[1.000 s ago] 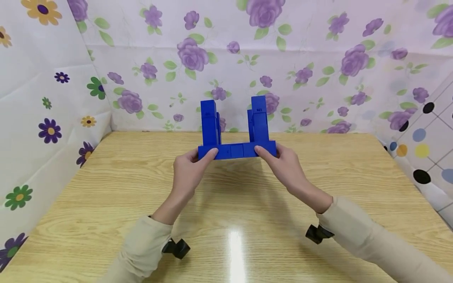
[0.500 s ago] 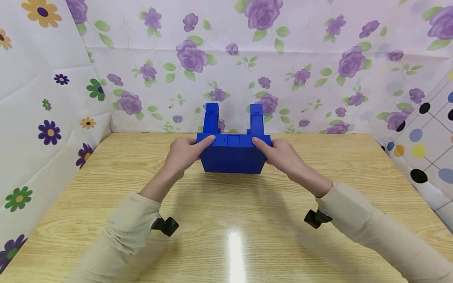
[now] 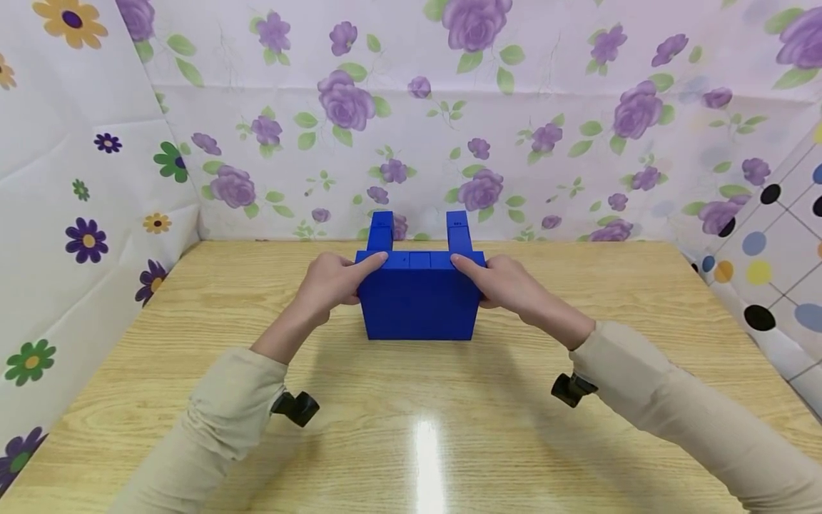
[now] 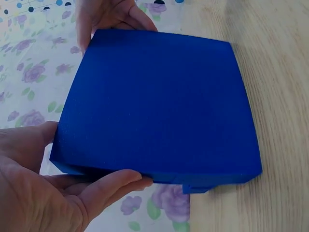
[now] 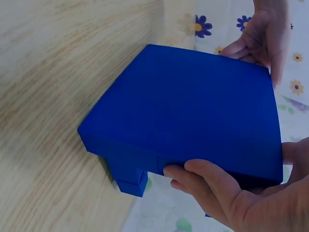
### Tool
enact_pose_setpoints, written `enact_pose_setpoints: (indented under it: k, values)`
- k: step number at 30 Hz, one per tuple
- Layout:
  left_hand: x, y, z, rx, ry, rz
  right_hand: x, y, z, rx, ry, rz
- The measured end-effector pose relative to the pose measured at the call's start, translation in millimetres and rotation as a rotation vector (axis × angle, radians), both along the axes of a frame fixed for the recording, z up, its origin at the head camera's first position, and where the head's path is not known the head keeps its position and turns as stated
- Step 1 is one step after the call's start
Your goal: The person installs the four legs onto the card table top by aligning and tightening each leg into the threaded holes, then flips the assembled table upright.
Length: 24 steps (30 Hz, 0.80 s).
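Note:
A blue stool-like piece (image 3: pixel 420 307) has a flat, square, smooth panel and legs (image 3: pixel 459 232) that point away toward the back wall. It is held tilted over the table, its panel facing me. My left hand (image 3: pixel 329 282) grips the left side, thumb on the near upper edge and fingers along the side. On the opposite side my right hand (image 3: pixel 514 287) holds it the same way. The left wrist view shows the broad panel (image 4: pixel 154 106) with fingers under its rim. In the right wrist view one leg (image 5: pixel 129 176) sticks out below the panel; other legs are mostly hidden.
A light wooden table (image 3: pixel 225 300) lies beneath, with a bright light reflection near its front. Behind it hangs a purple-flowered sheet (image 3: pixel 257 78); a flower-print sheet (image 3: pixel 51 285) stands left and a dotted sheet (image 3: pixel 770 285) right.
The blue piece has tipped, so its legs lean back and lower and its flat panel has come into view facing me. Both hands keep their grip.

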<state>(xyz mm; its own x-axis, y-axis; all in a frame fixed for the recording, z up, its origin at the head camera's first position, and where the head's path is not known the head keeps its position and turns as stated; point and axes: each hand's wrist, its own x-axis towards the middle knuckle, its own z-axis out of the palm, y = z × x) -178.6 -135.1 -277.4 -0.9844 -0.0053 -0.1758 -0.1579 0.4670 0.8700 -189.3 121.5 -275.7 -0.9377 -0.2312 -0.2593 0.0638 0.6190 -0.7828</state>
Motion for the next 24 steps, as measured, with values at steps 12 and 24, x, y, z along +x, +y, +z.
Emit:
enact_pose_setpoints:
  k: [12,24]
  values:
    - [-5.3,0,-3.7,-0.301,0.134,-0.101,-8.2,7,2.3,0.03,0.02,0.065]
    - [1.2,-27,-55.5,0.146,0.361,-0.166,-9.7,39,-48.9,-0.007,0.371,0.229]
